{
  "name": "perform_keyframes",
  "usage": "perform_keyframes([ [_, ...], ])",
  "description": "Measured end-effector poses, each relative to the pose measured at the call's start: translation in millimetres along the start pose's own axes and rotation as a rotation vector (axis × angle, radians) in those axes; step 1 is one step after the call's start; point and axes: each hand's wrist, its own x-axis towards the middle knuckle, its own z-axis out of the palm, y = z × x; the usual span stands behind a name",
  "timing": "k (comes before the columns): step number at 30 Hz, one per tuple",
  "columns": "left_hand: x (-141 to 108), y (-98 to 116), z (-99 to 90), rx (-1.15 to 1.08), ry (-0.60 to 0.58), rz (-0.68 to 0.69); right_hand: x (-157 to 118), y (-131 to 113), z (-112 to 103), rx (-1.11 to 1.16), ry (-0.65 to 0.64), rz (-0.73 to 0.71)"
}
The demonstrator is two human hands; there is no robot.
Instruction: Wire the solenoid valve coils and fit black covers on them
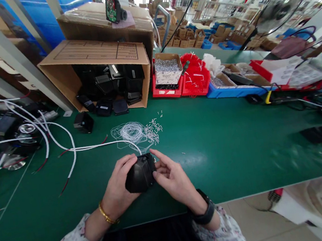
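Note:
Near the front edge of the green table, a black plastic housing point(139, 175) with a white cable point(119, 141) running out of its top is held between both hands. My left hand point(120, 181) wraps round its left side, thumb over the top. At its right side my right hand point(171, 176) has its thumb and fingers on the rim, beside a small shiny metal part that is partly hidden. Just behind the housing lie a tangle of thin white cord point(133, 132) and a scatter of small screws point(153, 131).
An open cardboard box point(92, 52) of black housings stands at the back, beside red bins point(167, 92) and a blue tray point(234, 91). One black housing point(84, 122) sits before the box. Lamps and cables point(4, 129) crowd the left; another lamp point(317, 134) is at right.

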Motion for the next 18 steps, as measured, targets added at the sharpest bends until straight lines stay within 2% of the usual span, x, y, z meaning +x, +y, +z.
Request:
perform_keyframes([
  [6, 8, 8, -0.9, 0.113, -0.085, 0.000, 8, -1, -14, -0.172, -0.057, -0.044],
  [12, 20, 19, -1.1, 0.211, -0.135, 0.029, 11, 2, -24, -0.005, -0.149, 0.019],
  [18, 25, 23, 1.0, 0.260, -0.153, 0.055, 9, 6, -31, 0.017, -0.191, 0.025],
])
